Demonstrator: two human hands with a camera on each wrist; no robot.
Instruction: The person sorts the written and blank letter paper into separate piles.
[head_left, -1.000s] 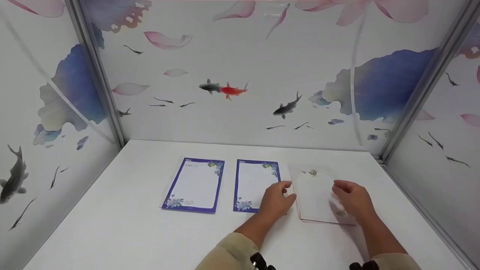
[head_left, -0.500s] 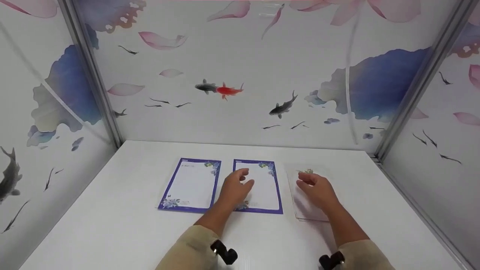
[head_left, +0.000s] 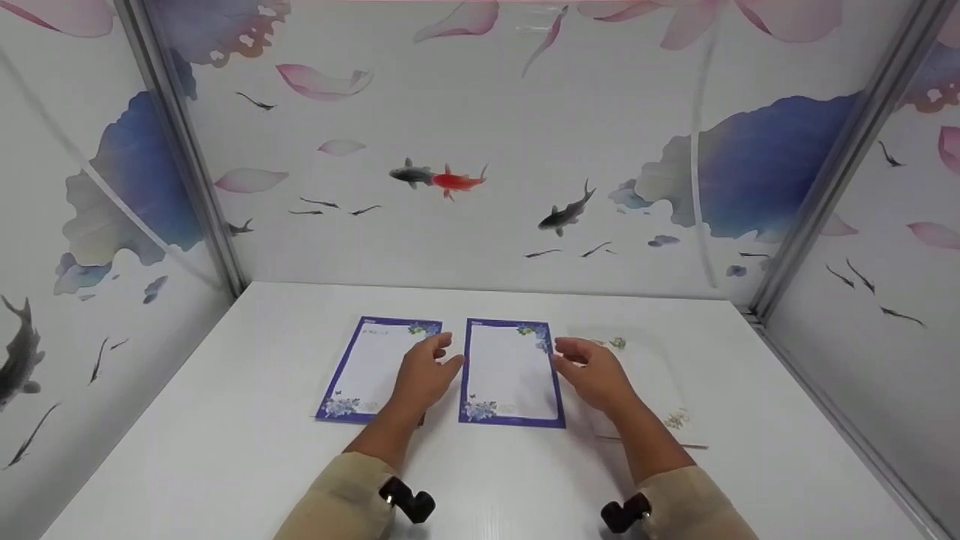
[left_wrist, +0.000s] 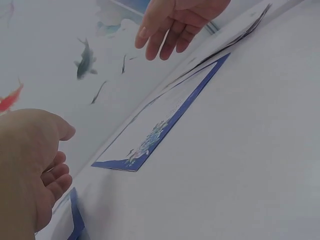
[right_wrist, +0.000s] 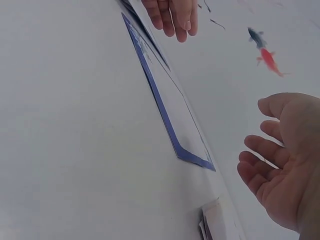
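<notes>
Between my two hands lies a sheet of writing paper (head_left: 510,371) with a blue-purple border and flower corners. My left hand (head_left: 421,375) hovers over the right part of a matching bordered sheet (head_left: 358,369), hiding some of it. On the other side, my right hand (head_left: 596,375) is above the gap between the middle sheet and a pale stack of paper (head_left: 652,382) with small flower prints. Both hands have loosely bent fingers and hold nothing. The wrist views show the left hand (left_wrist: 37,165) and right hand (right_wrist: 287,160) apart from the paper.
All the paper lies flat on a white table (head_left: 225,435). White panels printed with fish and petals, like the back panel (head_left: 480,247), stand on three sides. Metal posts (head_left: 817,172) rise at the back corners. A small black device (head_left: 407,501) sits at each wrist.
Both hands have moved left, from around the pale stack to around the middle bordered sheet. The papers look unmoved; the head view shifted slightly.
</notes>
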